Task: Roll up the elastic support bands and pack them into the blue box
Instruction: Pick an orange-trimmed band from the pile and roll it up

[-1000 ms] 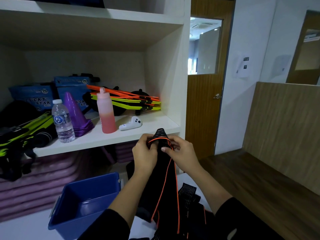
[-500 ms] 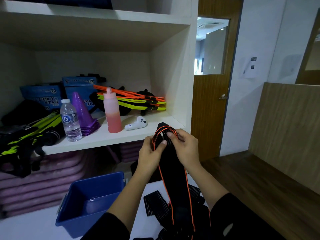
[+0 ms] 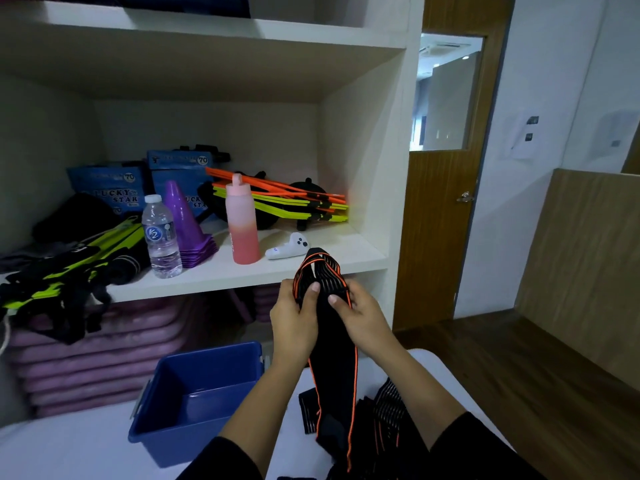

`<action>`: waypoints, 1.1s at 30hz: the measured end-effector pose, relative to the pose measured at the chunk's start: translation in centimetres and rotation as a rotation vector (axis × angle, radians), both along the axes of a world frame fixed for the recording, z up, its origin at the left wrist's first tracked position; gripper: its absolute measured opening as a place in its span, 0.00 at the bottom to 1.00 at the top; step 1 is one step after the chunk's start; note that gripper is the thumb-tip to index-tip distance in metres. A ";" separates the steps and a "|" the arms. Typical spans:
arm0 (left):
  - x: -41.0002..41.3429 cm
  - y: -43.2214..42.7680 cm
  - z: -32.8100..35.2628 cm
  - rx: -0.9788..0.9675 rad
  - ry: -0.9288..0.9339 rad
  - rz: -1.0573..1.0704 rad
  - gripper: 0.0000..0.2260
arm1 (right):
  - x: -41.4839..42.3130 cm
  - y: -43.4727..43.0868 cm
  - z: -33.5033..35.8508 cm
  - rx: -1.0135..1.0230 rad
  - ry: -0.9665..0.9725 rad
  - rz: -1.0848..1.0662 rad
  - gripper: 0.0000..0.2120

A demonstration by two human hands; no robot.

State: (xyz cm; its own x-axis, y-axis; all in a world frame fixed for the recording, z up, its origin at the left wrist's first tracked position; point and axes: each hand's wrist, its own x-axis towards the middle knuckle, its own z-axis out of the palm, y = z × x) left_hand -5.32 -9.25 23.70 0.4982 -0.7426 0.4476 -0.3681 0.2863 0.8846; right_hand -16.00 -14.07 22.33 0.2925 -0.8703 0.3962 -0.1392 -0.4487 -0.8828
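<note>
Left grip and right grip pinch the band at its top fold; its length hangs toward 6 o'clock, blue box at 8 o'clock.

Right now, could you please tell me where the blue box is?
In the head view, the blue box sits on the white table, lower left of centre, just left of the left forearm and below the shelf with the pink bottle.

Only one view exists: a wide-angle camera on the person's head. It faces forward and slightly down, very near the left hand and the right hand, with the shelf straight ahead and the door at right.
</note>
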 end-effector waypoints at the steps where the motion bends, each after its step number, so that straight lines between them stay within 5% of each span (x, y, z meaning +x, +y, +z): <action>1: 0.7 0.2 -0.3 0.001 0.014 0.012 0.08 | 0.8 0.0 -0.2 0.000 -0.003 -0.013 0.09; 9: 8.1 3.9 -3.1 0.066 0.014 0.013 0.12 | 7.4 2.4 -1.9 -0.015 0.027 0.045 0.03; 16: 15.4 8.7 -2.4 0.004 -0.029 0.164 0.11 | 15.0 7.0 -0.6 0.118 0.043 0.293 0.10; 27: 26.3 21.5 -3.1 0.132 -0.073 -0.068 0.24 | 25.3 17.2 -1.8 0.190 0.108 0.478 0.12; 33: 30.6 24.5 -1.7 0.162 0.108 -0.091 0.19 | 29.8 19.0 -1.5 0.265 0.020 0.518 0.13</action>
